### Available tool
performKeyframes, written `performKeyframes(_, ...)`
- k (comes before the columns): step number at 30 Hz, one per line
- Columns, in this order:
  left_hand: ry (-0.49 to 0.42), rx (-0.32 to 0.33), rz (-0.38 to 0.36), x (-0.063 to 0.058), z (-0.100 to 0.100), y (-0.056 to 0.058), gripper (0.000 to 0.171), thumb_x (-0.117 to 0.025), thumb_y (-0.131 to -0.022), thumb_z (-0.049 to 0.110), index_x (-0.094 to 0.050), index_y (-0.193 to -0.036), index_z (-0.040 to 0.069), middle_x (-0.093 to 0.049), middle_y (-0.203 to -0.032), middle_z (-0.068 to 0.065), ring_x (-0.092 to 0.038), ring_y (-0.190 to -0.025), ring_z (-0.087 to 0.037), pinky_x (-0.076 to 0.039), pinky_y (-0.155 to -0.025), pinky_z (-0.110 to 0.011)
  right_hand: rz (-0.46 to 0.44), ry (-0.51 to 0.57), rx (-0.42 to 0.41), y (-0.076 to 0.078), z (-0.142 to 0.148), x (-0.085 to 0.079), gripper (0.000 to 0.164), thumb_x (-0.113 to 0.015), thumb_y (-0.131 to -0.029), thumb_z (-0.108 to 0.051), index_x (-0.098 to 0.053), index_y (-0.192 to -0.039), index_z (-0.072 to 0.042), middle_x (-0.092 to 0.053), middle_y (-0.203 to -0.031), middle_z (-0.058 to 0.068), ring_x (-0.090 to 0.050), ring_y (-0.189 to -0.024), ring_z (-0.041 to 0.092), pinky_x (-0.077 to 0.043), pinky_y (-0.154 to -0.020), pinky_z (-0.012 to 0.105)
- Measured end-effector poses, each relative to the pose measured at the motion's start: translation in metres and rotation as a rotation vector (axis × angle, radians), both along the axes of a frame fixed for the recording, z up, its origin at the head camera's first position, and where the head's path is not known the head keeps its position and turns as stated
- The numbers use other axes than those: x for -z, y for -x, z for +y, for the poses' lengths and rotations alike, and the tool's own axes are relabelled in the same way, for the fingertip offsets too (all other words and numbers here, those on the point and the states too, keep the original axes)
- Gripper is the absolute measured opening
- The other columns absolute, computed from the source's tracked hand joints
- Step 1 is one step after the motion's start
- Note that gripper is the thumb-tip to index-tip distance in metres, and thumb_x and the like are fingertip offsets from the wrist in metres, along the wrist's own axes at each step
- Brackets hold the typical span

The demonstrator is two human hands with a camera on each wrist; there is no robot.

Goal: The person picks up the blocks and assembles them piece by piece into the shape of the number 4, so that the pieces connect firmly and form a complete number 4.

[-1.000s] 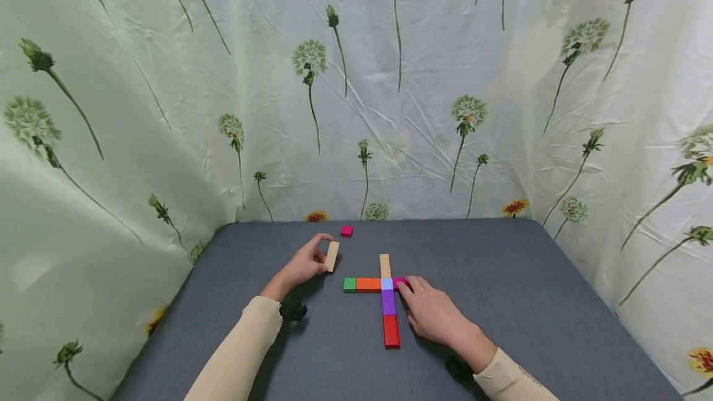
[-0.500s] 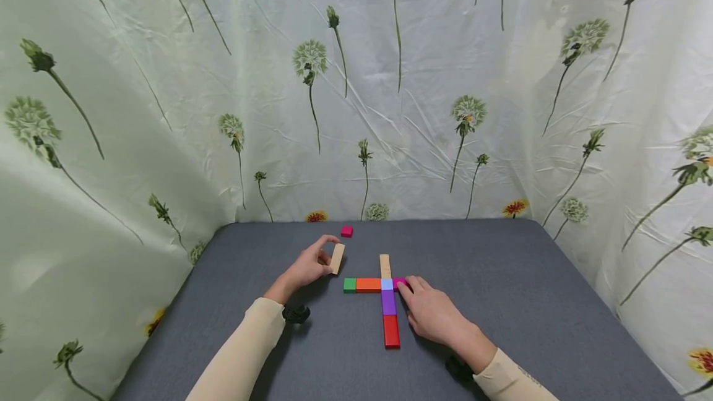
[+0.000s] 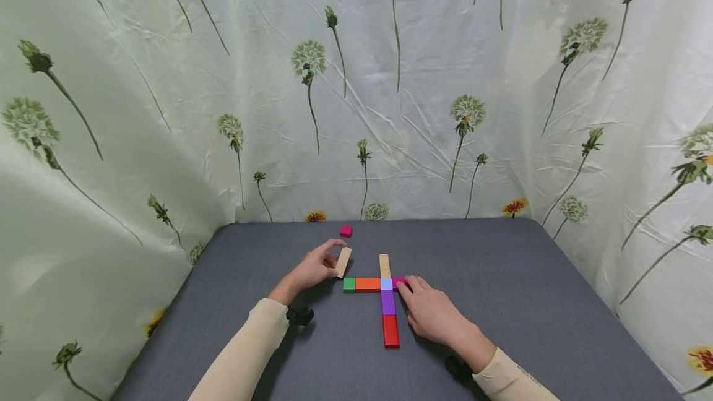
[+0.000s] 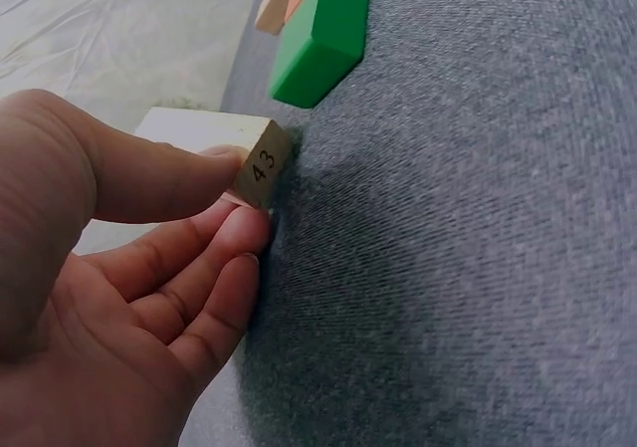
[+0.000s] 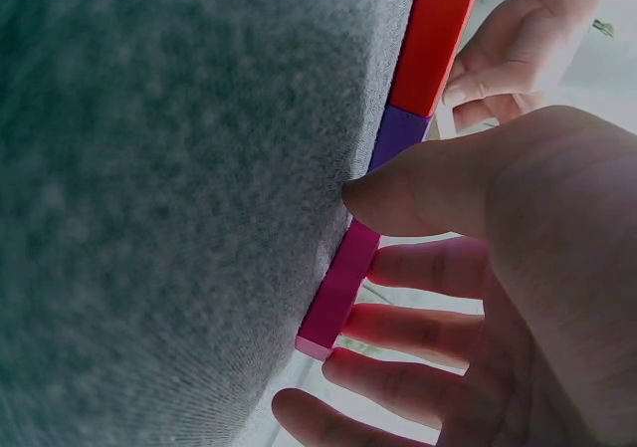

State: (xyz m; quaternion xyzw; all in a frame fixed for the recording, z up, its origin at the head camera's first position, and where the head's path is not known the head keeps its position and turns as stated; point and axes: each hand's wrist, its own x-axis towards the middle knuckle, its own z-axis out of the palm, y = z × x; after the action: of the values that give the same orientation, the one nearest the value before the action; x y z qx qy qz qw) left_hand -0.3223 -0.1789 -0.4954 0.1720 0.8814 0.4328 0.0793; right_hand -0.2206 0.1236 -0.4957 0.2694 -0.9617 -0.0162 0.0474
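My left hand (image 3: 312, 267) pinches a plain wooden block (image 3: 344, 262) between thumb and fingers, tilted, left of the cross of blocks. In the left wrist view its end bears the number 43, and the green block (image 4: 323, 39) is close by. My right hand (image 3: 434, 311) holds the magenta block (image 5: 338, 293) at the right arm of the cross, thumb on one side and fingertips on the other. The cross joins a light blue block (image 3: 387, 284), an orange block (image 3: 368, 285), a purple block (image 3: 388, 302), a red block (image 3: 392, 331) and another plain wooden block (image 3: 385, 265).
A small crimson block (image 3: 346, 231) lies alone near the back edge of the grey table (image 3: 501, 265). Behind and beside the table hangs a pale curtain (image 3: 267, 110) with printed dandelions.
My left hand has moved right and slightly toward me with the wooden block, nearing the green block. My right hand has stayed in place.
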Motion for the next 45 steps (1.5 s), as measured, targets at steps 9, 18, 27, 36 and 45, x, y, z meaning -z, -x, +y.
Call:
performKeyframes(9,0.044,-0.006,-0.03,-0.001,0.005,0.003,0.063,-0.069,-0.09,-0.004,-0.053,-0.144,0.022,-0.063,-0.09,-0.005,-0.058,-0.079,-0.021,-0.049,-0.068,-0.034,0.019,0.003,-0.012,0.0,0.0,0.0,0.063,-0.078,-0.085,-0.026,-0.056,-0.141,-0.006,-0.054,-0.132,0.015,-0.054,-0.121,0.029,-0.057,-0.086,0.043)
performKeyframes(18,0.126,0.007,-0.054,-0.002,0.011,0.007,0.057,-0.069,-0.09,0.004,-0.053,-0.143,0.019,-0.063,-0.09,-0.004,-0.057,-0.078,-0.02,-0.047,-0.069,-0.035,0.009,0.005,0.001,-0.001,-0.001,-0.001,0.063,-0.078,-0.086,-0.027,-0.056,-0.141,-0.006,-0.054,-0.132,0.015,-0.054,-0.12,0.029,-0.057,-0.085,0.043)
performKeyframes(27,0.16,0.028,-0.073,0.001,0.011,0.007,0.052,-0.066,-0.093,0.007,-0.054,-0.143,0.014,-0.063,-0.098,-0.005,-0.057,-0.083,-0.02,-0.048,-0.073,-0.037,0.015,0.005,-0.006,0.0,-0.001,0.003,0.063,-0.077,-0.086,-0.026,-0.056,-0.141,-0.006,-0.054,-0.132,0.014,-0.053,-0.12,0.028,-0.058,-0.084,0.042)
performKeyframes(36,0.175,0.035,-0.043,-0.001,0.012,0.003,0.047,-0.065,-0.095,0.01,-0.056,-0.142,0.011,-0.062,-0.097,-0.005,-0.055,-0.082,-0.019,-0.047,-0.071,-0.037,0.025,0.011,-0.013,-0.002,-0.001,0.0,0.061,-0.076,-0.086,-0.025,-0.056,-0.141,-0.006,-0.055,-0.13,0.014,-0.054,-0.119,0.028,-0.057,-0.085,0.041)
performKeyframes(45,0.172,0.053,-0.017,-0.002,0.012,0.001,0.046,-0.063,-0.097,0.01,-0.055,-0.142,0.009,-0.063,-0.091,-0.003,-0.055,-0.076,-0.018,-0.045,-0.067,-0.035,0.062,0.05,-0.049,-0.001,0.001,0.002,0.055,-0.073,-0.087,-0.02,-0.057,-0.137,-0.005,-0.055,-0.126,0.012,-0.054,-0.115,0.025,-0.058,-0.078,0.04)
